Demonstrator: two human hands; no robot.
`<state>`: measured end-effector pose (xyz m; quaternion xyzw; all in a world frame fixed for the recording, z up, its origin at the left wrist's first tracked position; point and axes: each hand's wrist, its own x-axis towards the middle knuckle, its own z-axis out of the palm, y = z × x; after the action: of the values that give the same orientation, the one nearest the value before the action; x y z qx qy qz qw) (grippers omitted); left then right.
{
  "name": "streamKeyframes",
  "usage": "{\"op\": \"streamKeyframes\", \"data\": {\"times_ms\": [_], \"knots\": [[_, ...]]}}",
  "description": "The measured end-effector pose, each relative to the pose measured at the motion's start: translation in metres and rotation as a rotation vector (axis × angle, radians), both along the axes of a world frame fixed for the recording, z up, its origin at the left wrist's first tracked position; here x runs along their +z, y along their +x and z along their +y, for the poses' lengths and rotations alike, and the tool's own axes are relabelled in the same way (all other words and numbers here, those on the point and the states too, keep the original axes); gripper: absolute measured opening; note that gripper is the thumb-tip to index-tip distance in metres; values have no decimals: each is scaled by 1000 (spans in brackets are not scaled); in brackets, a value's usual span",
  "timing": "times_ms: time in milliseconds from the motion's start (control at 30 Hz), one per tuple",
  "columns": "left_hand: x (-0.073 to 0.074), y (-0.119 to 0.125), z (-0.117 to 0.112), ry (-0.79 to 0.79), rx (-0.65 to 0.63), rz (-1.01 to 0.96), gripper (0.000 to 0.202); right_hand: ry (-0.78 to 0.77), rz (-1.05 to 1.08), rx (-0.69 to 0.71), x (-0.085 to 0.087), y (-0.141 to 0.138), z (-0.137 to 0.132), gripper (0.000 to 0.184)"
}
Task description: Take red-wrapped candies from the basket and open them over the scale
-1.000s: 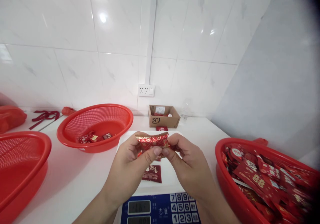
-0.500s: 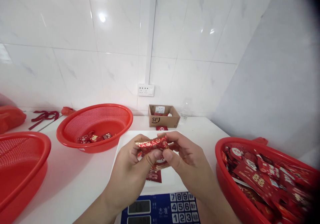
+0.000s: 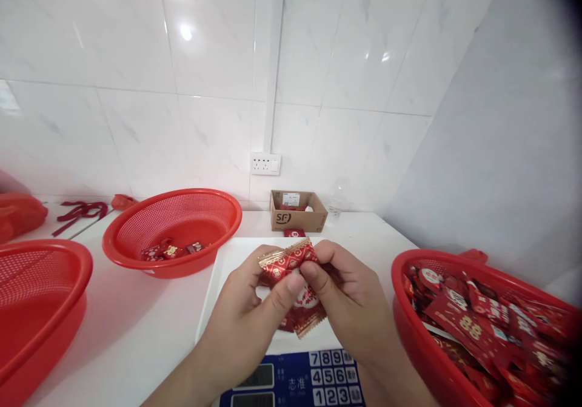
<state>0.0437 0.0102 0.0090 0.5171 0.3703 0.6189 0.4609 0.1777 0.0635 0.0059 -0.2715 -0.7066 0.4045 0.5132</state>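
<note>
My left hand [image 3: 245, 322] and my right hand [image 3: 350, 301] meet above the white pan of a scale [image 3: 227, 273]. Together they pinch red and gold candy packets [image 3: 291, 261], thumbs pressed on the top one. A second packet [image 3: 307, 313] hangs below my fingers. The scale's blue keypad and display [image 3: 300, 386] lie at the bottom edge, under my wrists.
A red basket [image 3: 409, 328] full of red packets stands at the right. A red basket [image 3: 136, 255] holding several candies sits at the back left, another red basket [image 3: 27, 328] at the far left. A small cardboard box [image 3: 297, 210] stands by the wall.
My hands have drawn closer to me and lowered slightly. The top packet has tilted, and a second packet now hangs below my fingers, hiding the packet that lay on the scale pan.
</note>
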Motion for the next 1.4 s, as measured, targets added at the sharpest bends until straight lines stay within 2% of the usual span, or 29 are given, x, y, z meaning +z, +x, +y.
{"op": "streamKeyframes", "data": {"times_ms": [167,233,300,400,533,700,767,867,1000,1100,1200,1400], "knots": [[0,-5,4,66,205,-58,16,-25,16,101,-1,1,5,26],[2,-5,5,85,276,-159,17,-36,39,130,-3,2,7,36],[5,-3,5,84,301,-285,18,-49,40,162,-3,2,9,38],[7,-1,5,48,241,-365,19,-57,12,187,-2,1,9,34],[4,-3,5,37,155,-238,17,-46,42,124,0,-1,8,26],[2,-8,5,56,45,-170,9,74,-25,-43,-1,4,2,24],[2,-9,5,38,-7,-184,8,100,-56,-53,-1,6,1,26],[2,-10,5,23,-65,-161,10,60,-45,-29,-1,6,0,25],[0,-10,6,66,-27,-153,9,-37,3,57,1,4,3,34],[-1,-7,6,74,38,-168,10,-18,13,143,3,3,4,41],[-1,-5,6,76,66,-206,11,26,-18,221,5,2,3,35],[-1,-6,7,34,-25,-229,16,152,-49,165,7,3,2,26]]}}
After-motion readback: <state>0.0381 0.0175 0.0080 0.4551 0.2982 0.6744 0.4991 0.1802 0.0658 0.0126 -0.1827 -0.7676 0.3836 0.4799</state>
